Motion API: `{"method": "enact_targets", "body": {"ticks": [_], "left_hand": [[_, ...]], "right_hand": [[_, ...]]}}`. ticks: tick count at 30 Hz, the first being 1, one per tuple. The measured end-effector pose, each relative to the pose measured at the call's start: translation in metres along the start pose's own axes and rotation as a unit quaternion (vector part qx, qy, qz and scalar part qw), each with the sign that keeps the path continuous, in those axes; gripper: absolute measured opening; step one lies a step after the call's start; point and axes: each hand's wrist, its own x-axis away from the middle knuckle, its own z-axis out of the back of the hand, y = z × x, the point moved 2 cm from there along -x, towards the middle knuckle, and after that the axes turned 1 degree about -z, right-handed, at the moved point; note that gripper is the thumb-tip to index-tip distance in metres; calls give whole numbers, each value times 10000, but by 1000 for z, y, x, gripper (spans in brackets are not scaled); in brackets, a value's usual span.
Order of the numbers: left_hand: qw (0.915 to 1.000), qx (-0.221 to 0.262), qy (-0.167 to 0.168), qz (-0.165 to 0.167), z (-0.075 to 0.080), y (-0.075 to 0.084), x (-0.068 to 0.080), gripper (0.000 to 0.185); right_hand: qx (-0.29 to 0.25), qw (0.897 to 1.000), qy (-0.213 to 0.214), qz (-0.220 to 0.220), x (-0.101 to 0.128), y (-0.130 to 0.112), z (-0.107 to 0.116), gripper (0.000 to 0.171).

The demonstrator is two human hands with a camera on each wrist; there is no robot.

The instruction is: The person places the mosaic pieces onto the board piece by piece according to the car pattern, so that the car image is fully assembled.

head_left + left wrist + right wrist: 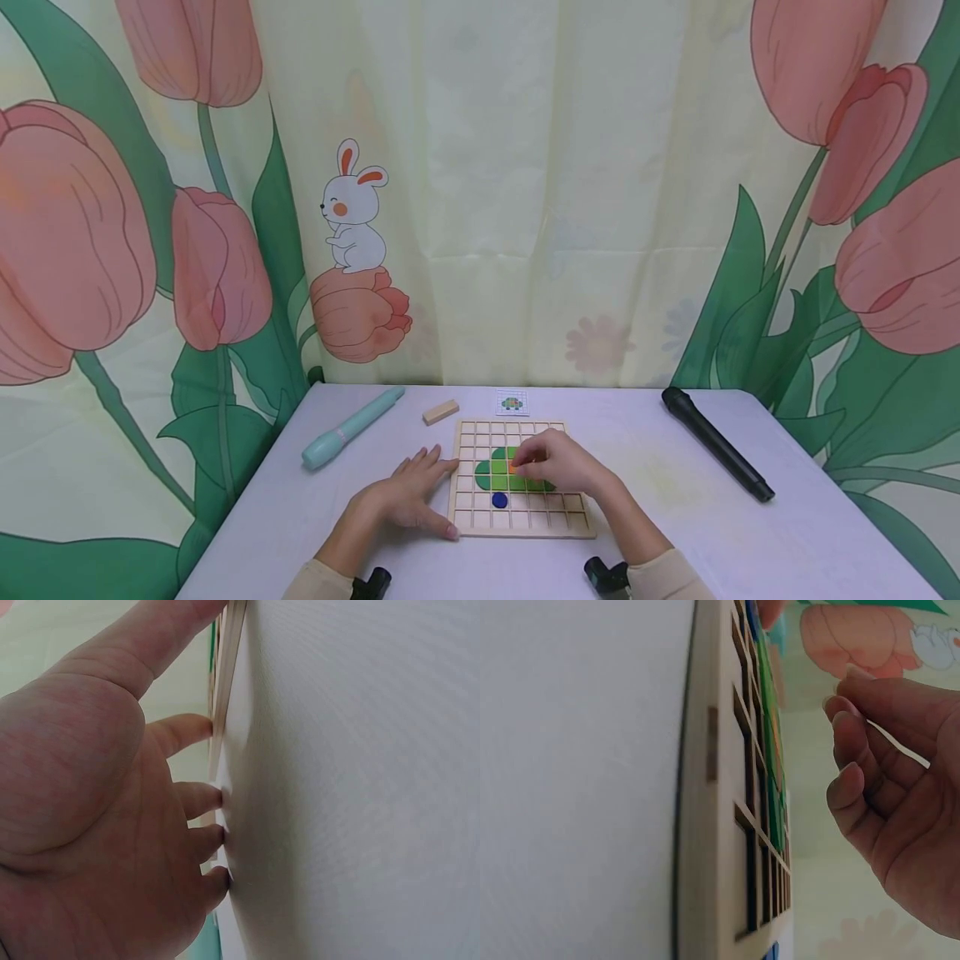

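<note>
- A person's left hand (pixel 408 497) lay flat on the desk (pixel 750 542), fingers (pixel 196 800) straight and spread, their tips against the left edge of a wooden grid board (pixel 519 517), seemingly to stop the board sliding.
- The left wrist view showed those fingertips pressed to the desk surface beside the board's edge, holding nothing.
- The right hand (pixel 562 463) hovered over the middle of the board, fingers (pixel 855 761) curled inward with the tips drawn together above the green pieces (pixel 491 471) set in the grid cells.
- An orange piece (pixel 514 467) showed just at those fingertips; whether it was pinched or merely touched could not be told from any view.
- A blue round piece (pixel 499 499) sat in a cell one row below the green shape, apart from the right hand.
- A small pattern card (pixel 512 403) lay just beyond the board's far edge, facing the person, probably placed there as a reference.
- A small wooden block (pixel 440 411) rested near the card, to its left.
- A mint-green pen-like tool (pixel 351 426) lay at the far left of the desk and a black microphone-like stick (pixel 716 443) at the far right, both well apart from the hands.
- A tulip-and-rabbit curtain (pixel 480 192) hung behind the desk.
</note>
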Motion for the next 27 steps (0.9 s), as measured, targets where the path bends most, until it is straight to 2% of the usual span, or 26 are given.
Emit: {"method": "enact_targets", "body": {"ticks": [7, 17, 27], "left_hand": [[10000, 14, -28, 7, 0, 0, 0, 110], [10000, 28, -24, 33, 0, 2, 0, 111], [10000, -2, -16, 24, 1, 2, 1, 110]], "right_hand": [[-50, 9994, 222, -263, 6, 5, 16, 15], [-44, 9977, 462, -487, 16, 17, 37, 17], [13, 9947, 694, -753, 22, 31, 50, 21]]}}
